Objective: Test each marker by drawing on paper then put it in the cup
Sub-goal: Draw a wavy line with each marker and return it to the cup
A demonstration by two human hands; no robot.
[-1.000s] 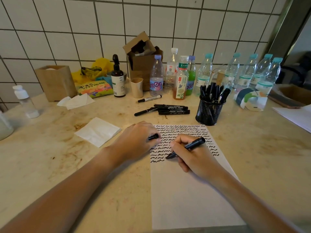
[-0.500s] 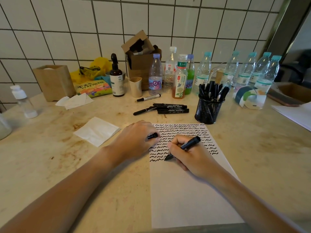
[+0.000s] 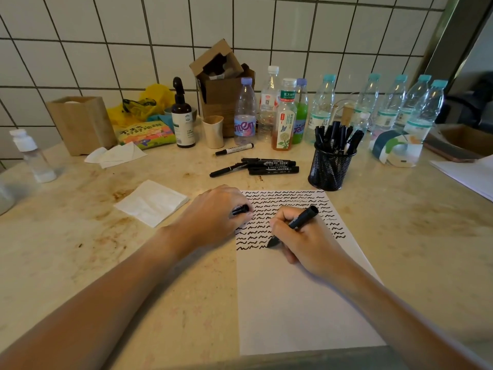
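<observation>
Centre of frame: the right hand (image 3: 306,241) grips a black marker (image 3: 296,224) in a writing hold, its tip touching the paper (image 3: 298,303) at the end of the lowest row of wavy black lines. The left hand (image 3: 216,212), fingers curled, pinches the marker's cap (image 3: 240,210) and rests at the sheet's left edge. Upper right of centre: a black mesh cup (image 3: 329,169) holding several markers, standing just beyond the paper's top right corner. Upper centre: five loose markers (image 3: 266,166) lying on the counter (image 3: 80,249). Left of centre: a folded napkin (image 3: 152,202).
</observation>
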